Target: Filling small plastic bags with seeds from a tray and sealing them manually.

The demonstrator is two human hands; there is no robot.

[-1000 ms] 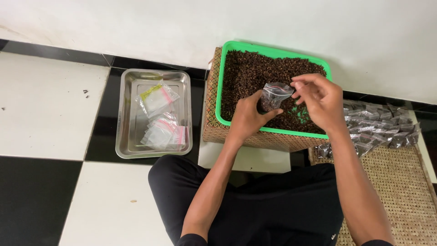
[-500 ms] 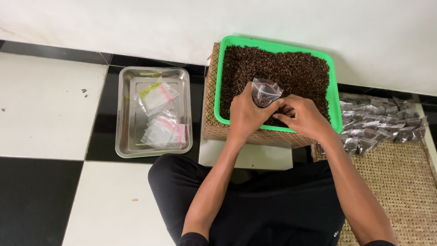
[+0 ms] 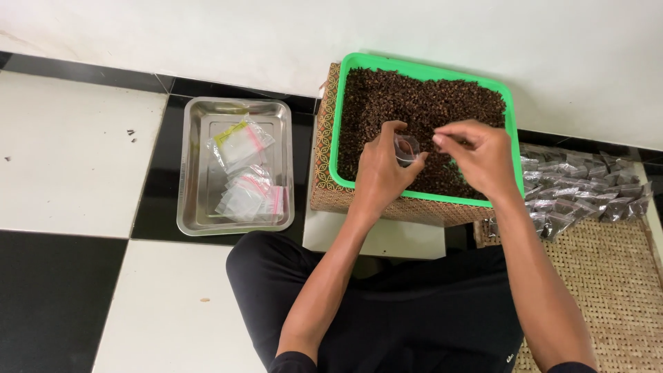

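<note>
Head view, looking down at a person seated on a black-and-white tiled floor (image 3: 62, 145) against a white wall.

Green tray (image 3: 514, 131): rectangular plastic, filled with dark brown dried cloves (image 3: 414, 103). It rests on a patterned woven box (image 3: 322, 159) that serves as a low table, directly in front of the person's knees.

Left hand (image 3: 378, 173): over the middle of the tray, fingers (image 3: 387, 131) curled and clamped on a small clear plastic bag (image 3: 406, 147). The bag sits between thumb and forefingers, held just above the cloves.

Right hand (image 3: 483, 155): just beside the left, also over the tray. Its thumb and forefinger are pinched together close to the bag's edge; whether they grip a clove or the bag's lip is too small to tell.

Steel tray (image 3: 200, 217): rectangular, shiny, on the floor to the person's left, well apart from the green tray. It holds a loose heap of empty clear bags (image 3: 245, 173) with pink and yellow seal strips.

Filled packets (image 3: 580, 193): a pile of small sealed bags with dark contents, on the floor to the person's right, near the wall, beside a woven mat (image 3: 608, 290).

Black trousers (image 3: 414, 311): the person's lap, at the bottom of the view.
</note>
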